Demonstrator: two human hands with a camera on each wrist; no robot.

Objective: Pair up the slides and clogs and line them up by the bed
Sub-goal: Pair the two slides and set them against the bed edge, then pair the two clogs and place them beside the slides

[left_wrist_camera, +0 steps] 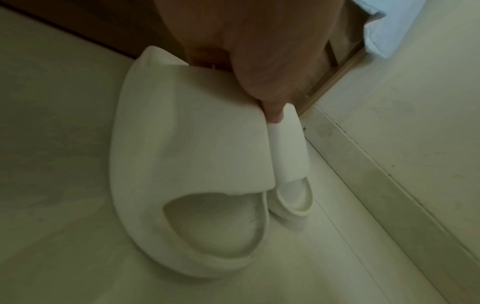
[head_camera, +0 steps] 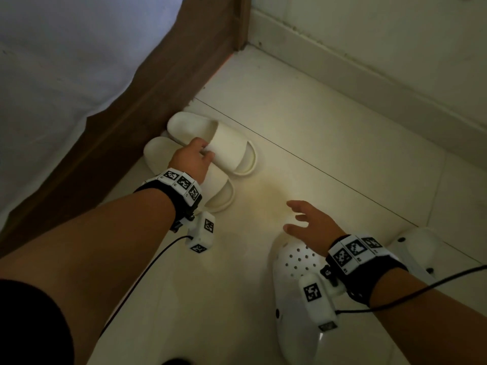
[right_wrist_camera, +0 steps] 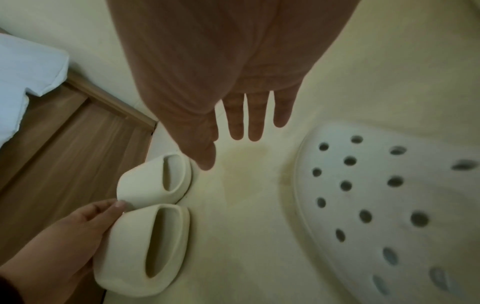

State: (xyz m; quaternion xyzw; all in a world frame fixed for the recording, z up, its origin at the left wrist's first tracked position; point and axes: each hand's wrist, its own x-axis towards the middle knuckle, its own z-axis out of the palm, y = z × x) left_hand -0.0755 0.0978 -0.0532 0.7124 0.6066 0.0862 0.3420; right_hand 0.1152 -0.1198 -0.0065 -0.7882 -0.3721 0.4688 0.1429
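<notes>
Two cream slides lie side by side against the bed frame, toes toward it. My left hand reaches over the near slide and grips its strap; the thumb is wedged between the two straps. The near slide fills the left wrist view, with the far slide touching it on the wall side. My right hand hovers open, fingers spread, just above the toe of a white clog with holes. A second white clog lies to its right, partly hidden by my wrist.
The brown wooden bed frame runs diagonally on the left under a white sheet. A wall with a skirting board closes the far side. Pale floor tiles lie between the slides, the clogs and the wall.
</notes>
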